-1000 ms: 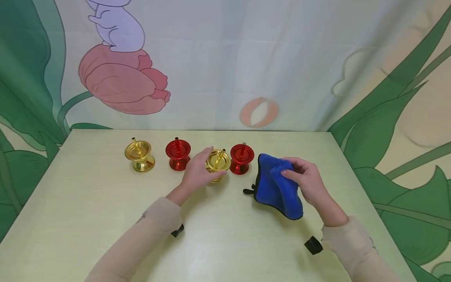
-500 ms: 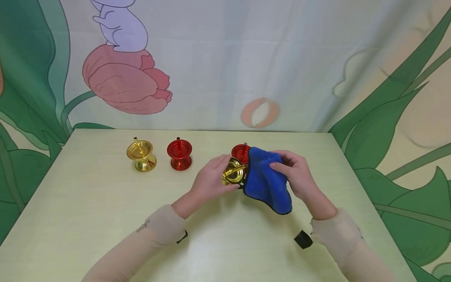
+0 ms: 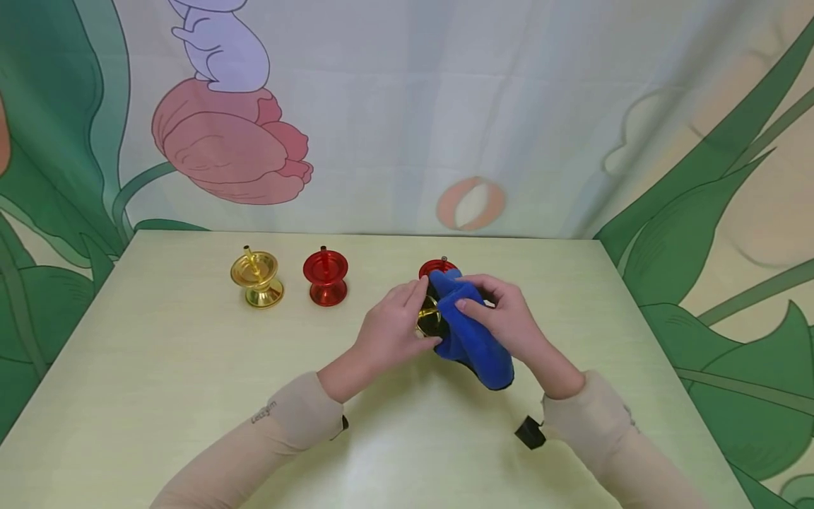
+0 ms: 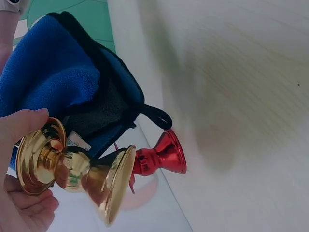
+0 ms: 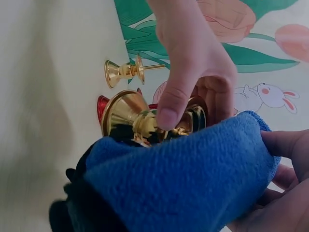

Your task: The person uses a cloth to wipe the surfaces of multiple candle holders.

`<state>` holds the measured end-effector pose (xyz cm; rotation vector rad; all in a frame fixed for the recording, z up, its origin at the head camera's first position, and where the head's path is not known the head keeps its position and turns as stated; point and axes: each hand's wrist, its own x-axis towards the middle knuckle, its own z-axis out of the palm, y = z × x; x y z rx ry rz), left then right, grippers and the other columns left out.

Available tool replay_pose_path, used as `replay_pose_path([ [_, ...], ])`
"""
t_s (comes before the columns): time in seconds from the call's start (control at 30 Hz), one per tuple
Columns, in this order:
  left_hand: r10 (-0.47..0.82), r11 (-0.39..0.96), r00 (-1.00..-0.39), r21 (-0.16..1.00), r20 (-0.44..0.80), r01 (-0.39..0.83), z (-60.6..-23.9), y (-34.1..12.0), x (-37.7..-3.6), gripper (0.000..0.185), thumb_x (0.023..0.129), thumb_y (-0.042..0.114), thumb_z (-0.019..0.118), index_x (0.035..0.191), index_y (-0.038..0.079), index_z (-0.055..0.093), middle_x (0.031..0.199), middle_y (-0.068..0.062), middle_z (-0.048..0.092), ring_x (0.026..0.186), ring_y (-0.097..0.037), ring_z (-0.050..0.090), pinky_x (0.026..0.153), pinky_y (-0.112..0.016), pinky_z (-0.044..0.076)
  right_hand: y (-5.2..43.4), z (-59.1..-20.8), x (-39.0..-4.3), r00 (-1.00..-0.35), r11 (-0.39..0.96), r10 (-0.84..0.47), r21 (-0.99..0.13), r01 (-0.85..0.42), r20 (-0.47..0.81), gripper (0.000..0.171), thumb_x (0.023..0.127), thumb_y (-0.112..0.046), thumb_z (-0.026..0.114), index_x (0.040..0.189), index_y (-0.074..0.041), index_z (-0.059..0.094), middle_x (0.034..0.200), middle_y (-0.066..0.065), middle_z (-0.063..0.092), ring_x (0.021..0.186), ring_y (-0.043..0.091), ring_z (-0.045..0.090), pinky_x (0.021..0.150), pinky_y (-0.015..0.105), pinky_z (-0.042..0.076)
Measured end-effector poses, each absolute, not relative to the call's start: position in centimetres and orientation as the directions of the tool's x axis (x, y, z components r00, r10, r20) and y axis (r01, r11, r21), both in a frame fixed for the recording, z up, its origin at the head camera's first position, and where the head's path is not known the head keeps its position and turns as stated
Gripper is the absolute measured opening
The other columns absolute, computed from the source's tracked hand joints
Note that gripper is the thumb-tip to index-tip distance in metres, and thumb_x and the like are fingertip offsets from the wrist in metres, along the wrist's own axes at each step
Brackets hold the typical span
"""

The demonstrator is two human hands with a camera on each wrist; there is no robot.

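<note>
The pale green surface (image 3: 159, 396) carries 3 standing candle holders; a 4th is lifted off it, in front of a curtain (image 3: 407, 113) printed with leaves, a tulip and a rabbit.

The blue cloth (image 3: 473, 339) is bunched in the right hand (image 3: 502, 322), whose fingers curl round it and press it onto the lifted piece just above the surface, near the middle.

The left hand (image 3: 394, 332) grips that gold candle holder (image 4: 72, 169) by its waist, tilted on its side, its wide cup touching the cloth.

Right behind the hands stands a red candle holder (image 3: 435, 268). Further left, well apart, stand another red candle holder (image 3: 326, 277) and a second gold candle holder (image 3: 257, 277).

As a judgement, the wiping of the held gold piece is only starting: 1 of 4 is in hand, and nothing shows whether the other 3 are done.
</note>
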<state>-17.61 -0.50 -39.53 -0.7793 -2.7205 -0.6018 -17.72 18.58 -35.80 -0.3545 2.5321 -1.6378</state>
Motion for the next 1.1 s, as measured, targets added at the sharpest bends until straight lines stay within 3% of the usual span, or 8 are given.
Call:
replay_pose_path([
  [0.17, 0.443, 0.75, -0.767, 0.277, 0.465, 0.601, -40.0, -0.9, -17.6, 0.084, 0.064, 0.042, 0.076, 0.13, 0.003, 0.042, 0.124, -0.01, 0.053, 0.114, -0.023, 0.049, 0.089, -0.032, 0.047, 18.1, -35.6, -17.2, -0.961, 0.462, -0.269, -0.866, -0.192, 0.069, 0.032, 0.084, -0.015, 0.059, 0.114, -0.004, 0.054, 0.106, 0.016, 0.06, 0.09, 0.028, 0.062, 0.075, 0.04, 0.053],
  [0.37, 0.482, 0.66, -0.586, 0.169, 0.651, 0.732, -40.4, -1.9, -17.9, 0.082, 0.063, 0.044, 0.075, 0.126, 0.001, 0.046, 0.124, -0.01, 0.053, 0.114, -0.022, 0.05, 0.095, -0.03, 0.042, 18.1, -35.5, -16.8, -0.957, 0.456, -0.252, -0.854, -0.25, 0.145, 0.024, 0.083, -0.006, 0.056, 0.106, -0.001, 0.057, 0.093, 0.016, 0.062, 0.072, 0.017, 0.061, 0.064, 0.024, 0.053],
  [0.53, 0.492, 0.608, -0.483, 0.111, 0.725, 0.786, -40.3, -2.3, -17.9, 0.086, 0.062, 0.049, 0.074, 0.126, -0.001, 0.046, 0.124, -0.012, 0.054, 0.113, -0.021, 0.051, 0.095, -0.03, 0.043, 18.2, -35.6, -16.4, -0.951, 0.383, -0.223, -0.878, -0.287, 0.214, 0.021, 0.08, -0.002, 0.056, 0.101, 0.002, 0.06, 0.089, 0.019, 0.062, 0.068, 0.011, 0.058, 0.063, 0.021, 0.052],
  [0.63, 0.508, 0.595, -0.472, 0.103, 0.72, 0.797, -40.0, -2.5, -17.8, 0.091, 0.061, 0.053, 0.073, 0.128, -0.002, 0.043, 0.123, -0.012, 0.055, 0.112, -0.021, 0.052, 0.093, -0.03, 0.044, 18.3, -35.7, -16.2, -0.947, 0.347, -0.21, -0.887, -0.304, 0.243, 0.02, 0.08, 0.0, 0.056, 0.099, 0.003, 0.06, 0.088, 0.02, 0.061, 0.068, 0.01, 0.057, 0.063, 0.022, 0.052],
  [0.73, 0.522, 0.59, -0.502, 0.133, 0.69, 0.796, -39.8, -2.7, -17.8, 0.092, 0.062, 0.052, 0.073, 0.13, -0.002, 0.04, 0.123, -0.013, 0.055, 0.111, -0.022, 0.054, 0.09, -0.031, 0.046, 18.3, -35.8, -16.1, -0.949, 0.317, -0.199, -0.901, -0.297, 0.243, 0.021, 0.079, 0.0, 0.057, 0.1, 0.004, 0.06, 0.089, 0.017, 0.062, 0.07, 0.01, 0.057, 0.064, 0.023, 0.052],
  [0.9, 0.527, 0.606, -0.549, 0.166, 0.649, 0.778, -39.5, -3.0, -17.8, 0.086, 0.064, 0.049, 0.073, 0.128, 0.0, 0.043, 0.124, -0.011, 0.054, 0.111, -0.021, 0.054, 0.088, -0.031, 0.047, 18.6, -35.4, -15.9, -0.965, 0.254, -0.215, -0.946, -0.203, 0.149, 0.027, 0.083, -0.006, 0.057, 0.108, 0.007, 0.057, 0.091, -0.003, 0.063, 0.076, 0.01, 0.06, 0.068, 0.024, 0.053],
  [1.0, 0.54, 0.613, -0.525, 0.12, 0.658, 0.781, -39.3, -3.0, -17.7, 0.084, 0.064, 0.049, 0.073, 0.126, 0.0, 0.046, 0.122, -0.01, 0.056, 0.109, -0.021, 0.055, 0.087, -0.03, 0.048, 18.9, -34.9, -15.9, -0.975, 0.239, -0.202, -0.96, -0.143, 0.094, 0.032, 0.085, -0.01, 0.056, 0.112, 0.007, 0.055, 0.09, -0.01, 0.062, 0.077, 0.009, 0.061, 0.069, 0.023, 0.053],
  [1.1, 0.556, 0.617, -0.475, 0.044, 0.682, 0.786, -39.2, -2.8, -17.6, 0.083, 0.062, 0.05, 0.073, 0.123, -0.001, 0.049, 0.12, -0.01, 0.057, 0.107, -0.021, 0.056, 0.087, -0.029, 0.048, 18.9, -34.4, -16.1, -0.983, 0.26, -0.159, -0.957, -0.131, 0.092, 0.033, 0.085, -0.013, 0.057, 0.113, 0.005, 0.056, 0.096, -0.001, 0.063, 0.08, 0.012, 0.061, 0.07, 0.025, 0.053],
])
